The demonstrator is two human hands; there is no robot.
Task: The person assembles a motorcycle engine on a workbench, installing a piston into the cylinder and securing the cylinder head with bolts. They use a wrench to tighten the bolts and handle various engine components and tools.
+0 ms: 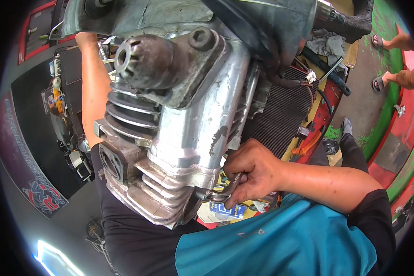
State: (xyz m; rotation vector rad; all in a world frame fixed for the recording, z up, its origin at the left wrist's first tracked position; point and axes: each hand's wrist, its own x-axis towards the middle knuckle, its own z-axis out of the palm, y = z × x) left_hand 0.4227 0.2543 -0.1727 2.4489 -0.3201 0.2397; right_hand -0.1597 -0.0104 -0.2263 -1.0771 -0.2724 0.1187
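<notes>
Right hand (253,171) closed tight round shiny spanner (225,191), at lower right edge of finned grey engine (179,115). Spanner head down-left of fist, touching engine's underside. Left hand (85,37) up at engine's top left corner, fingers hidden behind casing; grip impossible to tell. Black radiator grille (280,115) just right of engine.

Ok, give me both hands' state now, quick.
Left hand: hidden behind the engine, cannot tell.
Right hand: closed on a wrench.
</notes>
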